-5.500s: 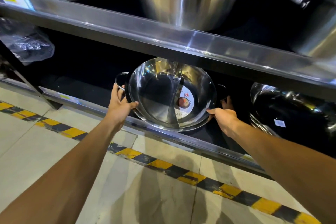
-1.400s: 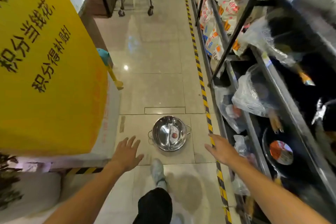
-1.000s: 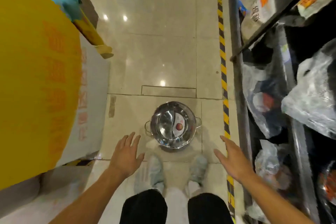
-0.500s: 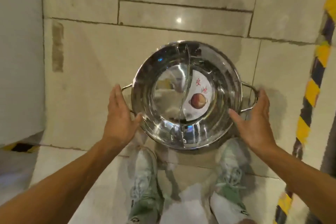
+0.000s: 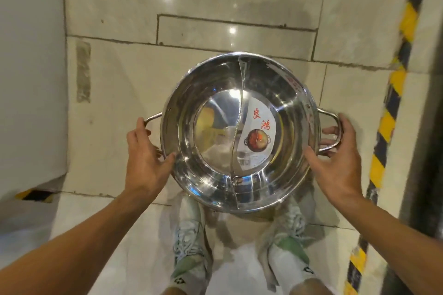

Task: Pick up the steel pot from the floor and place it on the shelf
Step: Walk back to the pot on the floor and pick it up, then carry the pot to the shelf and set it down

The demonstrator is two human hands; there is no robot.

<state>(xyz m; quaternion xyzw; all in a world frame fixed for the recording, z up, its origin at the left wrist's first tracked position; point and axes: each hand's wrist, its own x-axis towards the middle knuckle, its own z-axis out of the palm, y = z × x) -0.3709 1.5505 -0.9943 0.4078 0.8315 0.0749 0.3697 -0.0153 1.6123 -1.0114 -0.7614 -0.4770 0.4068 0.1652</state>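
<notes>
A round steel pot (image 5: 211, 127) with a centre divider and a paper label inside fills the middle of the view, above the tiled floor and just in front of my shoes. My left hand (image 5: 146, 160) curls around the pot's left wire handle, its thumb on the pot's wall. My right hand (image 5: 338, 160) holds the right wire handle, with fingers hooked through the loop and the thumb against the rim. The pot's near edge overlaps the toes of my shoes. No shelf surface is in view.
A white display base (image 5: 31, 79) stands close on the left. A yellow-and-black floor tape (image 5: 388, 127) runs along the right, with a dark strip (image 5: 429, 175) beyond it. My two shoes (image 5: 189, 246) stand under the pot's near edge.
Both hands went from open beside the pot to closed on its handles. The pot now looks larger and nearer and covers the shoe toes.
</notes>
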